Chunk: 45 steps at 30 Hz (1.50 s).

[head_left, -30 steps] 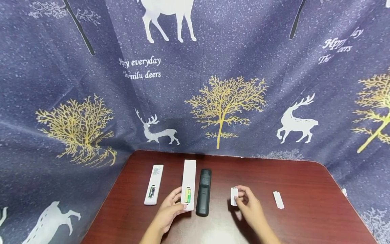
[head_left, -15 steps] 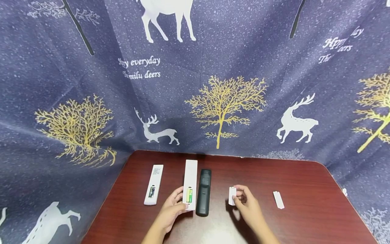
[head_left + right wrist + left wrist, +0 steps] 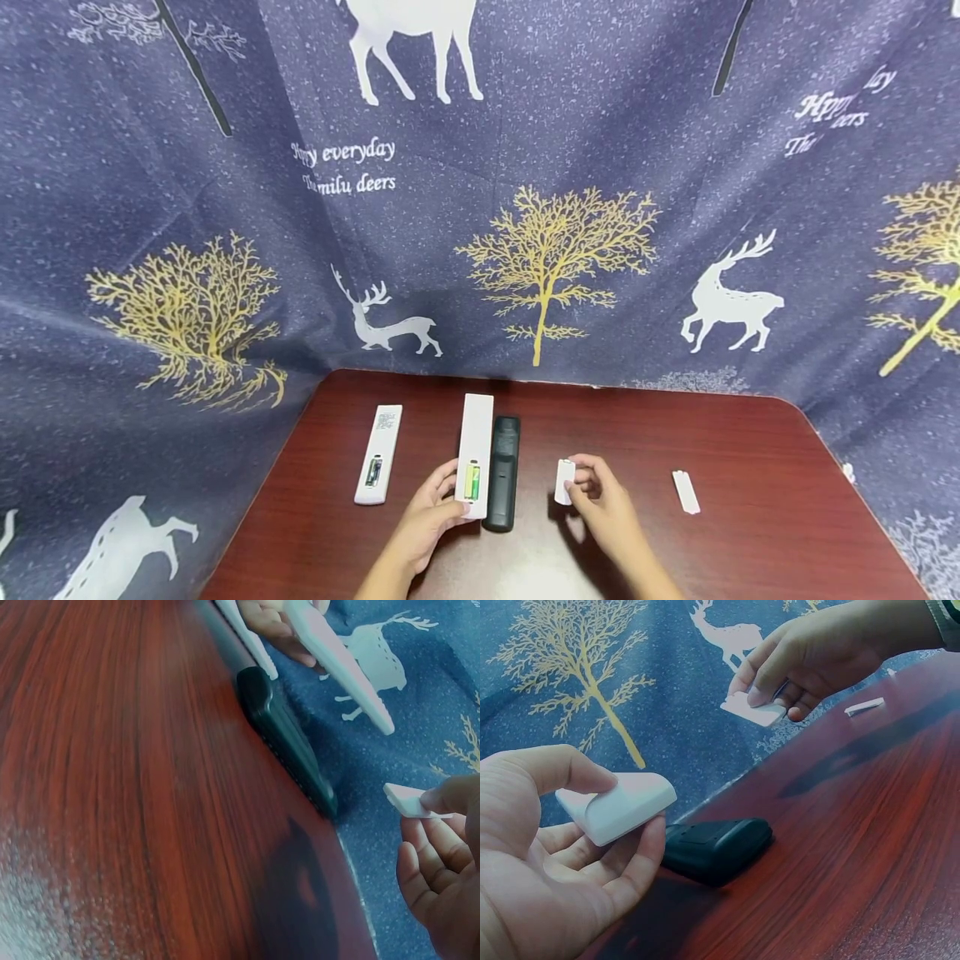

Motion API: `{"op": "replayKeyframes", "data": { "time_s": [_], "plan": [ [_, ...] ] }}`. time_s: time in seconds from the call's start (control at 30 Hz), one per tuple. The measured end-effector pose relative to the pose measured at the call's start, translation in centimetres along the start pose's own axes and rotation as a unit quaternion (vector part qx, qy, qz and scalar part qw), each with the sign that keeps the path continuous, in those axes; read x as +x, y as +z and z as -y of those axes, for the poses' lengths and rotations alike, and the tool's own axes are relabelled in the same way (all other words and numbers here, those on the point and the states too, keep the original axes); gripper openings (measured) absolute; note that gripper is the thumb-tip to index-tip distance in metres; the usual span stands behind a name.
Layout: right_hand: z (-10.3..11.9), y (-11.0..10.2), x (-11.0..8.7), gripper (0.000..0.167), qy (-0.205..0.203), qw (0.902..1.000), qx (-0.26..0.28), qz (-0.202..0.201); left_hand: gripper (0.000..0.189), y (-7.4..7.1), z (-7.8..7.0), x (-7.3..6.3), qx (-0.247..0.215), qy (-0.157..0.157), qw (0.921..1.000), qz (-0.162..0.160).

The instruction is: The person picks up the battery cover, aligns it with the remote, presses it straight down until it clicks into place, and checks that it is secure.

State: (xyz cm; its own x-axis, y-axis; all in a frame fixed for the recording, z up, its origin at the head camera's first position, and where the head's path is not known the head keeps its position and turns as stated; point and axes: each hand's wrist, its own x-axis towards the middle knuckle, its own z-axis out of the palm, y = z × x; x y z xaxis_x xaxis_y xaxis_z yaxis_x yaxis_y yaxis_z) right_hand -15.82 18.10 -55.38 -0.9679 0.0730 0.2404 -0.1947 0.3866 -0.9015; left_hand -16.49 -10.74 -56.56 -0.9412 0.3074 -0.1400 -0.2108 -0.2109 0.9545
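Observation:
My left hand [image 3: 431, 518] grips the lower end of a white remote control [image 3: 477, 433], thumb on top and fingers beneath. Its back faces up, and two green-and-yellow batteries [image 3: 472, 481] lie in the uncovered battery compartment. In the left wrist view the remote's near end [image 3: 630, 806] is raised over the table. My right hand [image 3: 606, 506] pinches a small white battery cover [image 3: 565, 482] between thumb and fingers, also held above the table. Just right of the held remote lies a black remote [image 3: 504, 475], back up, partly overlapped by it in the head view.
Another white remote [image 3: 380, 442] lies at the left, its battery compartment uncovered with batteries showing. A second white battery cover [image 3: 686, 492] lies on the right of the reddish-brown table [image 3: 765, 450]. A patterned blue cloth [image 3: 420, 242] hangs behind the table's far edge.
My left hand has carried the white remote a little to the right, over the black remote's edge. My right hand has moved slightly left with the battery cover, narrowing the gap.

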Motion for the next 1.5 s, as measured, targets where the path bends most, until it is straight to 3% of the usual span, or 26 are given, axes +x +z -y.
{"op": "replayKeyframes", "data": {
  "time_s": [0.6, 1.03, 1.5],
  "plan": [
    [0.8, 0.8, 0.0, 0.036, 0.016, 0.9998, 0.014, 0.003, 0.081, 1.1, 0.0, 0.0, -0.004, 0.0, 0.9999, 0.016],
    [1.0, 1.1, 0.1, 0.035, -0.028, 0.9995, 0.012, 0.008, 0.08, 1.7, 0.5, 0.4, 0.0, 0.001, 0.9996, 0.028],
    [1.3, 1.7, 0.3, 0.036, -0.015, 0.9996, 0.016, 0.016, 0.081, 2.3, 0.7, 0.5, -0.015, 0.004, 0.9994, 0.031]
  ]
}}
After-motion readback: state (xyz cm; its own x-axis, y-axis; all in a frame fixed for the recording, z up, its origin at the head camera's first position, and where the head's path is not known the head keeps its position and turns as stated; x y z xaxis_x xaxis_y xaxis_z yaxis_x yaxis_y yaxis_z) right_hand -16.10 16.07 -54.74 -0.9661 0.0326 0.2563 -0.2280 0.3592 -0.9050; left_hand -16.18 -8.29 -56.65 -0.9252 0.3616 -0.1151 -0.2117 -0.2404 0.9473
